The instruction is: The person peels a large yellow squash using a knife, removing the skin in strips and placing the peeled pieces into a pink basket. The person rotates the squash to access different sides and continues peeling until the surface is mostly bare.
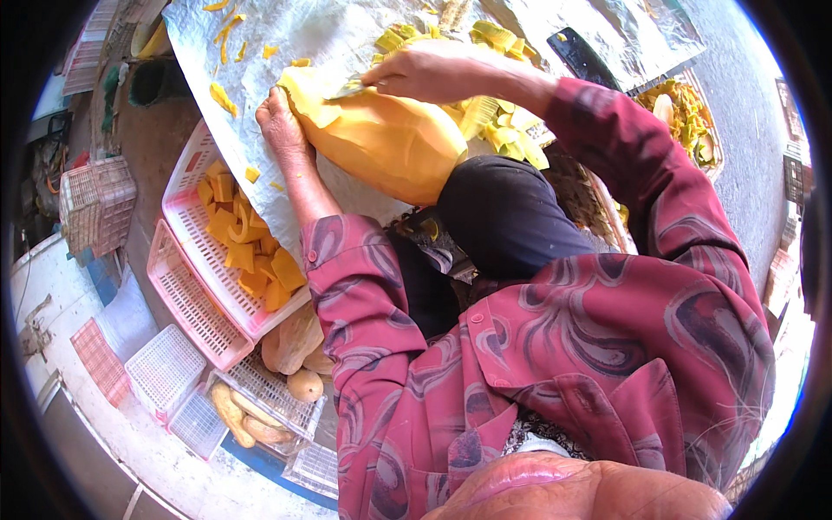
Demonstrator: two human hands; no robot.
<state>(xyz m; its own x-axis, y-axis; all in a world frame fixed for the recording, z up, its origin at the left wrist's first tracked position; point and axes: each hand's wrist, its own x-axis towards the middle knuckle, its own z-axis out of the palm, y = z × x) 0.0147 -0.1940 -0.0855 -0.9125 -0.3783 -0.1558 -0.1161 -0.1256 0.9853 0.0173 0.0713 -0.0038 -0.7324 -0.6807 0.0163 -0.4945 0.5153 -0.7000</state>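
A large, mostly peeled pumpkin [396, 146] lies slanted on a plastic sheet [312, 39], its orange flesh bare. The wide end reaches close to my dark-trousered knee. At the far-left end, my left hand [284, 123] grips the pumpkin from the side. My right hand [416, 70] holds a small peeling tool [348, 89] against the upper surface near that same end. Fingers hide the tool's handle, so its exact type is unclear. Strips of yellow-green peel [497, 39] lie beyond my right hand, and more peel [513, 133] sits beside the pumpkin's wide end.
At my left, a pink-and-white plastic crate [188, 179] holds cut pumpkin chunks [244, 237]. Whole tan squashes [296, 341] lie in and near another crate [253, 377]. A dark flat rectangular object [582, 57] rests at upper right, near a basket of peelings [682, 120].
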